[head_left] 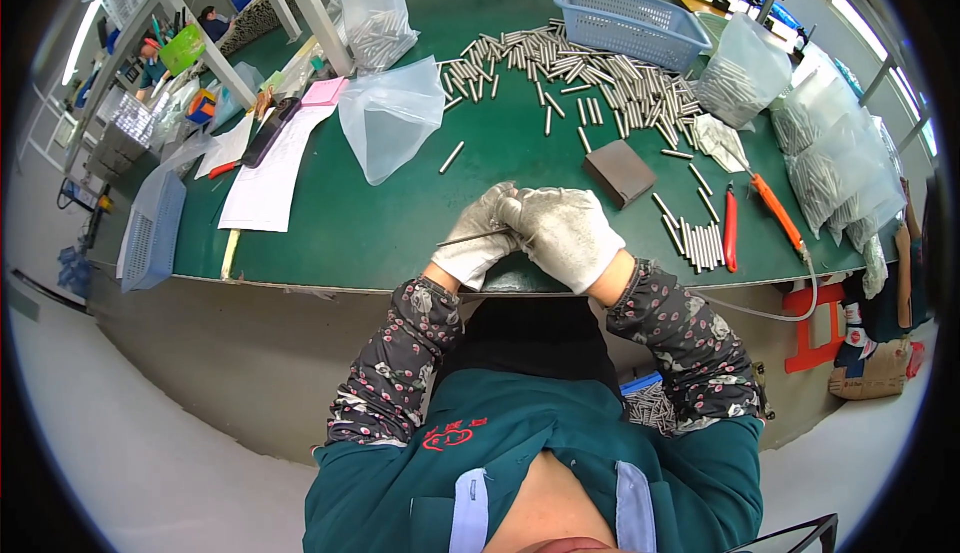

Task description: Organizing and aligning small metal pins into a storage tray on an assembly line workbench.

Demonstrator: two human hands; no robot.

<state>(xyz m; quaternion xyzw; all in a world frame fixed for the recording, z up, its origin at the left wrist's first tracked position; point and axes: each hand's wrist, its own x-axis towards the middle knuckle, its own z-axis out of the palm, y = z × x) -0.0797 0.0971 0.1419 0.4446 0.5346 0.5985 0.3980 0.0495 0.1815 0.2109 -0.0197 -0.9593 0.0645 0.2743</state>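
My left hand point(480, 240) and my right hand point(570, 238), both in whitish work gloves, meet at the table's near edge with fingers closed together. A thin dark rod point(472, 240) sticks out leftward from my right fingers and crosses in front of my left glove. Whatever the left fingers pinch is hidden by the gloves. Beyond my right hand stands a brown block point(619, 174). To its right lie a tight row of short metal pins point(702, 245), red-handled pliers point(731, 228) and an orange-handled tool with a cable point(778, 211).
Loose metal pins point(640, 88) spread over the green table point(330, 243) before a blue basket point(632, 23). Bags of pins point(835, 158) crowd the right side. An empty-looking plastic bag point(390, 118), paper sheets point(262, 188) and a shelf frame point(215, 58) stand left.
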